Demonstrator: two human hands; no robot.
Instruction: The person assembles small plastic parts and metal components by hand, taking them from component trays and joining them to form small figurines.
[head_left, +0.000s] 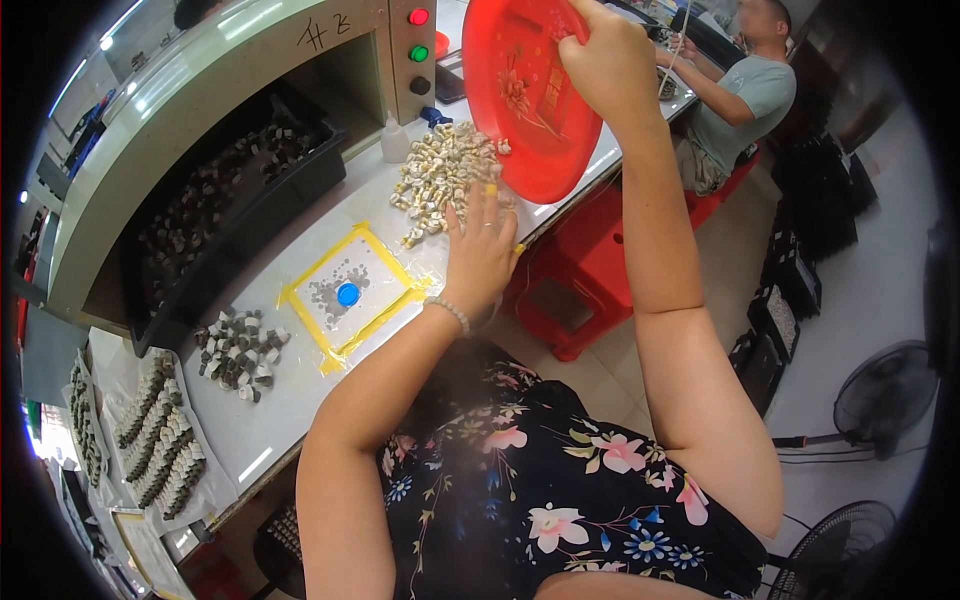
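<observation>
My right hand (612,62) grips the rim of a red plastic tray (535,110) with a printed flower pattern, held up on its side above the table edge. Below its lower left side lies a heap of small white and yellowish parts (432,182) on the white table. My left hand (482,250) reaches to the near side of that heap, fingers apart, with yellow wraps on some fingertips. Its fingertips are at the parts; I cannot tell whether they touch them. Nearer to me, a yellow-taped square (376,250) holds a blue round cap (348,294) among grey spots.
A machine with an arched opening (240,60) holds a black bin (250,215) of dark and white parts. Another pile (240,352) and a tray of rowed parts (160,435) lie left. A white bottle (394,140), red stool (575,290), fans (885,395) and a seated person (745,95) surround.
</observation>
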